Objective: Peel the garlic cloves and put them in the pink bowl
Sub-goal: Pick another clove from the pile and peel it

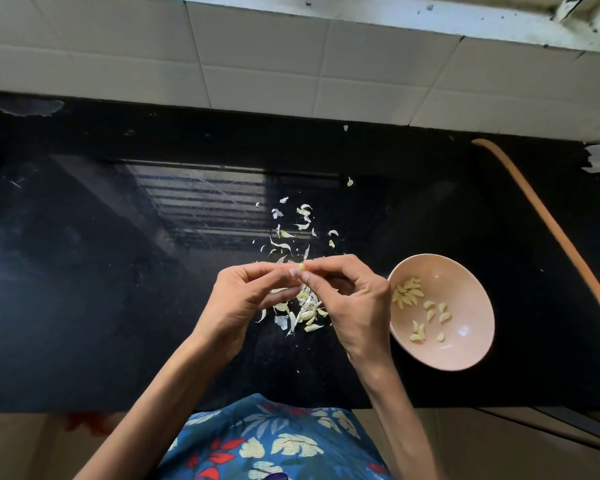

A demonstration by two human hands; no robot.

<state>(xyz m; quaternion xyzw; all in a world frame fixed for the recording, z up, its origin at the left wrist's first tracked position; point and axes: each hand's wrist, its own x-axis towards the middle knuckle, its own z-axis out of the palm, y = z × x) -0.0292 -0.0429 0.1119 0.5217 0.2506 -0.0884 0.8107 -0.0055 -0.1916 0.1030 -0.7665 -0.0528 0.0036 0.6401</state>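
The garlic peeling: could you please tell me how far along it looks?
Done: many peeled cloves lie in the pink bowl, and loose skins litter the black counter. In hand: the left hand and right hand pinch one clove between them. Left: the pile under the hands, where skins and unpeeled cloves cannot be told apart.

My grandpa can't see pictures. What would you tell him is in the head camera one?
The left hand and right hand pinch one small garlic clove above a black counter. Papery skins lie scattered under and beyond them. At the right, a pink bowl holds peeled cloves.
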